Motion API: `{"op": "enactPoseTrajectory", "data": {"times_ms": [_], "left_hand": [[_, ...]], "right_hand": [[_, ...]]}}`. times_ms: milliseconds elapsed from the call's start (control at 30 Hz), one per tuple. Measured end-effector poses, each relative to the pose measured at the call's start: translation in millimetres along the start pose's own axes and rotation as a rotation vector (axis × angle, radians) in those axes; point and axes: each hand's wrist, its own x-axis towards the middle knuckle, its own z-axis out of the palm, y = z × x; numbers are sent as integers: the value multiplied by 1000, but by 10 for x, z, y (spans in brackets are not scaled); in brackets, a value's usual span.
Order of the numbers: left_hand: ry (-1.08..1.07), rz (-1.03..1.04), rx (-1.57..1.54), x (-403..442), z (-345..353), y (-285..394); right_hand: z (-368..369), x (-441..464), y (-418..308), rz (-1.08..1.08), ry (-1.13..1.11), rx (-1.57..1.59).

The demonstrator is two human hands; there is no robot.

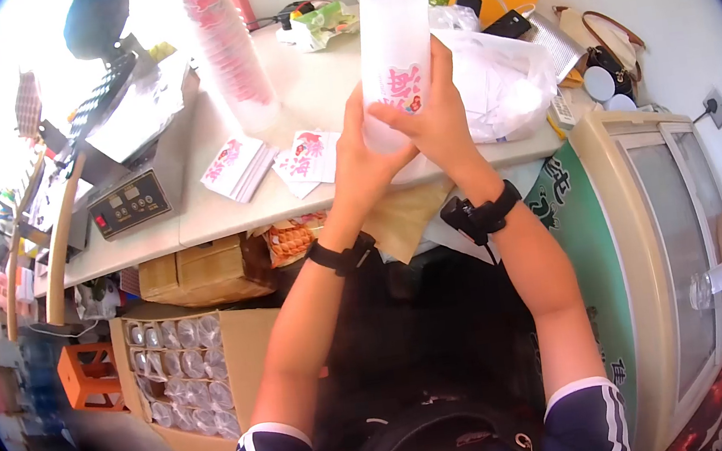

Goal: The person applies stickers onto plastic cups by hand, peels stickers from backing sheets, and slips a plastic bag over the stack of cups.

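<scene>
Counter [175, 217], left end: grey metal appliance with black control panel [130, 205]. Next right: tall leaning stack of clear cups with pink print [225, 57]. In front of stack: white rectangular label pile with pink print [239, 170]; second similar label pile [313, 157] beside it. Left hand [361, 164]: curled against cup's left side. Frosted white cylindrical cup [392, 32]: gripped between both hands above counter, pink label toward wearer. Right hand [438, 121]: wrapped around right side, thumb across label's lower part. Right: translucent white plastic bag [502, 86] on counter.
</scene>
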Motion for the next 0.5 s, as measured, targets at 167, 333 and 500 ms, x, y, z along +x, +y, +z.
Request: {"op": "enactPoseTrajectory", "data": {"times_ms": [167,333,500], "left_hand": [[5,-71,-191,73,-36,-94],[66,11,-37,310,-205,250],[160,100,-180,937,-423,604]], "right_hand": [[-130,151,240,129,-86,389],[-45,-128,365,23,-89,520],[117,-311,468,144,-203,279]]}}
